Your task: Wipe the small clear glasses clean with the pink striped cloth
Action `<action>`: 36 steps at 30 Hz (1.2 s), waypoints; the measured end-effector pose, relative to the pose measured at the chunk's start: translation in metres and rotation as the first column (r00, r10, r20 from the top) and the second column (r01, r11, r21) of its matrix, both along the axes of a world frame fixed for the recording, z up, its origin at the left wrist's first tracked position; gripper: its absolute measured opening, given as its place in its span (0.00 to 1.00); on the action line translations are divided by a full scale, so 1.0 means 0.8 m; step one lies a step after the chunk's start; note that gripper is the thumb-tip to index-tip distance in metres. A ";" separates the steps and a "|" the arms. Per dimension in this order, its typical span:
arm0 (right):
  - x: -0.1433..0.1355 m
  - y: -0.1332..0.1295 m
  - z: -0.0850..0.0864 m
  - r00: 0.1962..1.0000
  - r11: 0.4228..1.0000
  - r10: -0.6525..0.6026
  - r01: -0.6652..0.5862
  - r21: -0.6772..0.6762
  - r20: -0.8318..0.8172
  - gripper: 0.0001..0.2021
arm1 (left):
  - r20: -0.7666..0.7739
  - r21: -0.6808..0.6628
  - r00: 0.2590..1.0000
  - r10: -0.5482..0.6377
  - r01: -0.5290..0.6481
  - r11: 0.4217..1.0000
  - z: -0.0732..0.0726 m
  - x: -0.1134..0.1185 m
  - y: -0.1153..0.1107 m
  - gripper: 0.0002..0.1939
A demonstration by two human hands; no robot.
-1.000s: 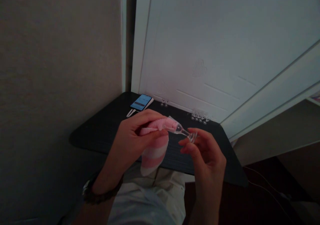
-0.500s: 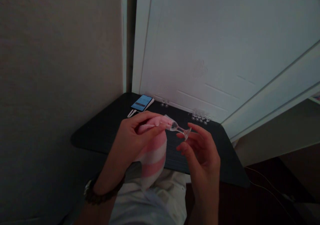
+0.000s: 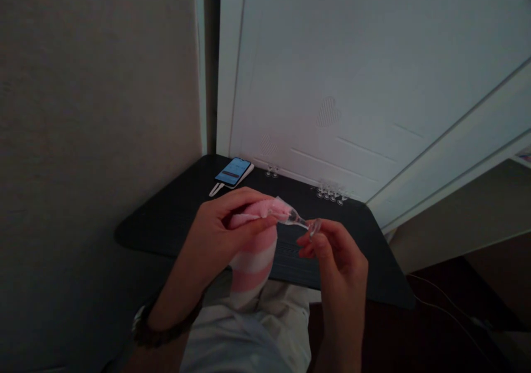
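Observation:
A tiny clear stemmed glass is held sideways in front of me, its bowl to the left and its foot to the right. Part of a pink-and-white striped cloth is tucked into the bowl, and the rest hangs down over my lap. My left hand is closed around the bunched cloth, with thumb and fingers at the rim of the bowl. The thumb and forefinger of my right hand pinch the round foot of the glass.
A dark table spans the front, against a pale panel. On it lie a lit phone propped on a white object and a white cable. Along the back edge stand two small glasses and a group of several more.
My right hand has closed from a loose, open hold onto the foot of the glass. The glass sits slightly lower and farther right. My left hand keeps its hold on the cloth.

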State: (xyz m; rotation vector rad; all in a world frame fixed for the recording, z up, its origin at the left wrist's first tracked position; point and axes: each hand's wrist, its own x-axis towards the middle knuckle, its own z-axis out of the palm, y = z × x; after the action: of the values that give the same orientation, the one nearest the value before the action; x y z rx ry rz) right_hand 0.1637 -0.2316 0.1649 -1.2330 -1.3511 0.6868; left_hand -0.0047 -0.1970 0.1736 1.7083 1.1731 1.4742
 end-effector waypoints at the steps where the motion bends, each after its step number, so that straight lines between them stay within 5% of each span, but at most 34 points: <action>1: 0.000 0.000 0.000 1.000 1.000 0.010 -0.010 0.003 -0.005 0.08 | 0.002 0.005 1.000 0.005 -0.005 1.000 0.000 0.000 0.001 0.08; 6: 0.002 -0.001 -0.001 0.999 0.999 0.034 -0.032 0.041 -0.041 0.19 | -0.004 -0.013 1.000 -0.028 0.028 1.000 -0.008 0.004 0.006 0.07; 14: 0.003 -0.002 -0.005 0.999 0.999 0.042 -0.042 0.015 0.008 0.07 | -0.036 0.015 0.998 -0.055 0.055 0.998 -0.005 -0.001 0.002 0.07; 22: 0.004 -0.007 -0.004 0.998 0.998 0.056 -0.056 0.020 0.003 0.10 | -0.007 0.033 0.995 -0.103 0.103 0.994 -0.012 0.002 0.006 0.06; 28: 0.002 -0.001 -0.013 0.999 0.997 0.049 -0.049 0.067 0.003 0.21 | -0.004 0.016 1.000 -0.023 0.023 1.000 -0.013 0.000 0.005 0.08; 36: 0.005 -0.004 -0.014 0.999 0.998 0.034 -0.035 0.049 0.028 0.14 | -0.005 0.030 1.000 -0.011 0.011 0.999 -0.014 0.000 0.008 0.09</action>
State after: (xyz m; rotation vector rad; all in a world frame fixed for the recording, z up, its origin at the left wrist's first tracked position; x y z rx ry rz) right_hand 0.1673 -0.2346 0.1534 -1.1855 -1.4065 0.6588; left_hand -0.0050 -0.1910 0.1622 1.7362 1.1478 1.4887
